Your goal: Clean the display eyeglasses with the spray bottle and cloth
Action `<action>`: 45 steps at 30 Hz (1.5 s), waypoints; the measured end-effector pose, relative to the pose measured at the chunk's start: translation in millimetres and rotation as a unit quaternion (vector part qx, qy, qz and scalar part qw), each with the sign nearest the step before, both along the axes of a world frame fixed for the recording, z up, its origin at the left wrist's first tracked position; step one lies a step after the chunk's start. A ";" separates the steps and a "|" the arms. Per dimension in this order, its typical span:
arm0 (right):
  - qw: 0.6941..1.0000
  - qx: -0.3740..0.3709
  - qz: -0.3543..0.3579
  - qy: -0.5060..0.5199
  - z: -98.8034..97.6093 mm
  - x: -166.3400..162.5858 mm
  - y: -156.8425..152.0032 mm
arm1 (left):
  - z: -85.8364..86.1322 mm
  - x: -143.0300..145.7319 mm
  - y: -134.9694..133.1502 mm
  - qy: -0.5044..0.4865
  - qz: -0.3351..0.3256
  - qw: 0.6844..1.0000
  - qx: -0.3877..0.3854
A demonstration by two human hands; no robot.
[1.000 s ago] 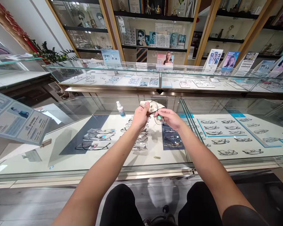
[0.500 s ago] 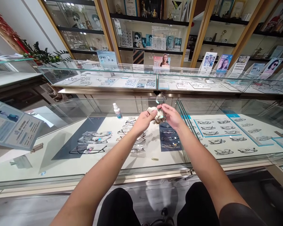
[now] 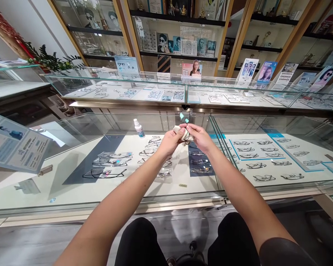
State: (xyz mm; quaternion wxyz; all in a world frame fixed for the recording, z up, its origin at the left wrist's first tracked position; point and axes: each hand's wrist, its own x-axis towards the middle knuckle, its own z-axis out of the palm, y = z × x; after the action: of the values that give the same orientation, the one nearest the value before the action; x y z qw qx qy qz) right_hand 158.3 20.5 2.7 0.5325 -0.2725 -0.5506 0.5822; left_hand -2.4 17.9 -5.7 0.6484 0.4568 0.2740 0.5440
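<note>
Above the glass counter, my left hand (image 3: 172, 140) is closed on a pale, crumpled cleaning cloth (image 3: 187, 137). My right hand (image 3: 198, 137) meets it there, with its fingers pinched on a pair of glasses (image 3: 186, 116). One round lens sticks up past the fingertips and catches a greenish reflection. The cloth and the fingers hide the rest of the glasses. Left of my hands, a white spray bottle (image 3: 139, 128) stands upright on the counter.
Beneath my hands is the glass display case (image 3: 166, 199), with rows of spectacle frames (image 3: 108, 173) inside. A tilted leaflet stand (image 3: 19, 142) is at the left. Behind runs a second glass case (image 3: 122, 96) carrying several upright cards.
The glasses have turned, so the raised lens shows a brighter green reflection. My right hand has shifted slightly left, closer to my left hand, and less of the cloth shows.
</note>
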 end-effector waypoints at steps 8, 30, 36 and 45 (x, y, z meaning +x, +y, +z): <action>1.000 -0.018 0.015 -0.011 -0.6 3.0 0.2 | 2.1 -2.0 -3.3 0.010 -0.009 1.000 0.001; 0.998 -0.043 -0.037 0.036 2.3 3.3 7.0 | 5.3 -5.9 -4.1 0.063 -0.077 0.992 0.072; 0.999 -0.034 -0.028 0.033 1.7 0.3 3.9 | -0.1 -2.7 -3.3 0.080 -0.035 0.993 0.078; 0.997 0.032 -0.052 -0.042 4.6 -6.1 -5.0 | -8.4 6.1 -2.9 0.068 0.053 0.991 0.104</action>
State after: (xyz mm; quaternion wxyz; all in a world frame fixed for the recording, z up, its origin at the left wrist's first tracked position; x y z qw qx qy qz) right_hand 152.3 15.5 7.3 0.5472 -0.3078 -0.5761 0.5234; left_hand 3.7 15.0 -14.1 0.5472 0.5430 0.2829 0.5707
